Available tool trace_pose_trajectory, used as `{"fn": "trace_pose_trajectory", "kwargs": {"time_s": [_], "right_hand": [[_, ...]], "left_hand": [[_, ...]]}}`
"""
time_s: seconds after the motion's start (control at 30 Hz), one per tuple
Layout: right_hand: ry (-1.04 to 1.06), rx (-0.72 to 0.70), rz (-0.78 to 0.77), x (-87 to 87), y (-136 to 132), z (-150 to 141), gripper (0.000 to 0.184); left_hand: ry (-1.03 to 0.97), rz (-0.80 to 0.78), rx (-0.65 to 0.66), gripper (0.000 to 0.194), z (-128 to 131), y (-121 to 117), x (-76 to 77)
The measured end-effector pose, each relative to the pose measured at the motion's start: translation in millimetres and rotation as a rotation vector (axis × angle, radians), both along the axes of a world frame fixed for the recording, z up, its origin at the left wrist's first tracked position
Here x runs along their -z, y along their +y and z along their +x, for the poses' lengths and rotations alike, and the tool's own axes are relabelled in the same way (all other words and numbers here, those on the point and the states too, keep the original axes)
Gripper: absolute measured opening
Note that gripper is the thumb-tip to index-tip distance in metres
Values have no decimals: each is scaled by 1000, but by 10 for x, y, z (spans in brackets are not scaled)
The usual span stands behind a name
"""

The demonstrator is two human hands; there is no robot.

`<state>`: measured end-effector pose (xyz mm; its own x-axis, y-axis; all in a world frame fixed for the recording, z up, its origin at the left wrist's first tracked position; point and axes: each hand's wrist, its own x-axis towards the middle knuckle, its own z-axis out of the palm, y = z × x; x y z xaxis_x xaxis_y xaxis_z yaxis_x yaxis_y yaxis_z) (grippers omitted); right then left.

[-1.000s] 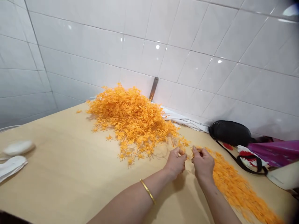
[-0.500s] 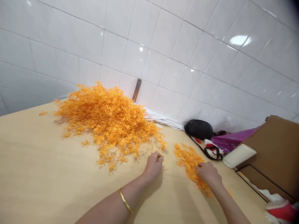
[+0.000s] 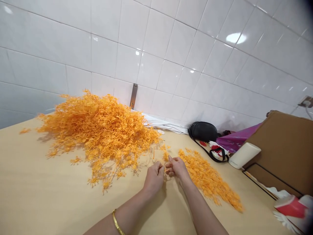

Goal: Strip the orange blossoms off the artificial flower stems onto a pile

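Left hand (image 3: pixel 154 178): closed, thumb against curled fingers, a gold bangle (image 3: pixel 117 222) on that arm; anything pinched there is too small to make out.
Right hand (image 3: pixel 178 168): just beside the left, fingers loosely curled; whether it grips anything, I cannot tell.
Orange sprigs, big heap (image 3: pixel 97 127): on the tabletop (image 3: pixel 49 192), left of both hands, toward the tiled wall (image 3: pixel 151 42).
Orange sprigs, long strip (image 3: pixel 207 178): beside the right forearm.
Black bag (image 3: pixel 202 131): beyond the strip, near the wall.
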<state>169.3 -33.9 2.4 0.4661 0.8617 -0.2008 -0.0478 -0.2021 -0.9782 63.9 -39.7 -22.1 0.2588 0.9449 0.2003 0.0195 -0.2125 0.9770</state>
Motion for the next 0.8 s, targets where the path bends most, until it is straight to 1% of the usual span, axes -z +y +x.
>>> {"fn": "trace_pose_trajectory", "kwargs": {"time_s": [0.1, 0.17, 0.23, 0.3, 0.37, 0.43, 0.47, 0.5, 0.57, 0.67, 0.73, 0.8], "right_hand": [[148, 22, 37, 17, 104, 0, 31], [146, 64, 93, 42, 168, -18, 31], [114, 126, 167, 64, 199, -41, 32], [66, 178, 255, 69, 179, -59, 33], [-118, 204, 373, 62, 109, -72, 29], [-427, 195, 487, 63, 8, -87, 23], [-591, 176, 531, 72, -45, -97, 20], [-737, 149, 562, 87, -96, -108, 19], [-959, 63, 612, 128, -183, -134, 20], [-1230, -131, 695, 162, -270, -185, 22], [-1327, -290, 717, 141, -303, -227, 19], [-1304, -414, 719, 99, -323, -258, 18]], "left_hand": [[63, 40, 64, 18, 3, -2, 17], [106, 72, 62, 18, -6, -17, 12], [132, 114, 8, 17, -25, -33, -5], [118, 180, -76, 15, -50, -37, -35], [67, 241, -142, 13, -75, -25, -73], [-3, 253, -172, 15, -91, -6, -114], [-46, 236, -171, 15, -94, 3, -133], [-99, 200, -163, 16, -94, 9, -151], [-225, 65, -114, 21, -89, 15, -182], [-454, -235, 7, 29, -81, 23, -209], [-605, -388, 59, 31, -88, 47, -207], [-726, -476, 65, 28, -104, 85, -189]]}}
